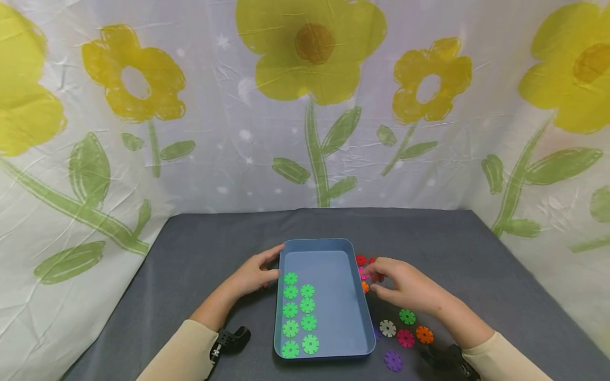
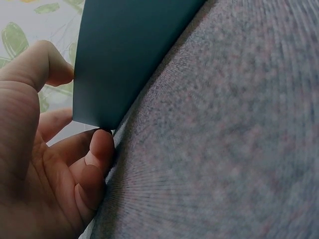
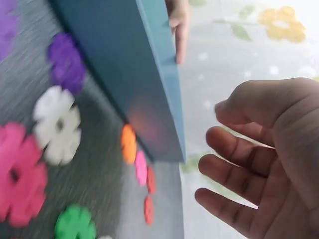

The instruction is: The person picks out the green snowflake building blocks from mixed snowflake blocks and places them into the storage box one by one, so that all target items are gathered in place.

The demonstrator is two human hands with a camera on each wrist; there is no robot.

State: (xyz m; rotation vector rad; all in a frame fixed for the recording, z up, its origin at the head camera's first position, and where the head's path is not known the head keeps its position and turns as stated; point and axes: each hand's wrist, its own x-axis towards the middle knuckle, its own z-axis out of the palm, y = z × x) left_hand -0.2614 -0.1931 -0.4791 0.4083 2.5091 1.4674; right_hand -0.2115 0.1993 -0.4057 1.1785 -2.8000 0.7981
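A blue tray (image 1: pixel 364 307) lies on the grey table with several green snowflake discs (image 1: pixel 299 317) in two columns along its left side. My left hand (image 1: pixel 276 262) rests against the tray's far left corner. In the left wrist view its thumb and fingers (image 2: pixel 99 147) touch the tray wall (image 2: pixel 129 50). My right hand (image 1: pixel 374 280) hovers at the tray's right side over red (image 1: pixel 360 260), pink (image 1: pixel 364 273) and orange (image 1: pixel 365 287) discs. The right wrist view shows that hand (image 3: pixel 214 149) loosely curved and empty, near the orange disc (image 3: pixel 128 143).
More loose discs lie right of the tray: green (image 1: pixel 407 316), white (image 1: pixel 387 328), pink (image 1: pixel 405 338), orange (image 1: pixel 424 334) and purple (image 1: pixel 393 361). A flowered cloth (image 1: pixel 305 106) hangs behind and at both sides of the table.
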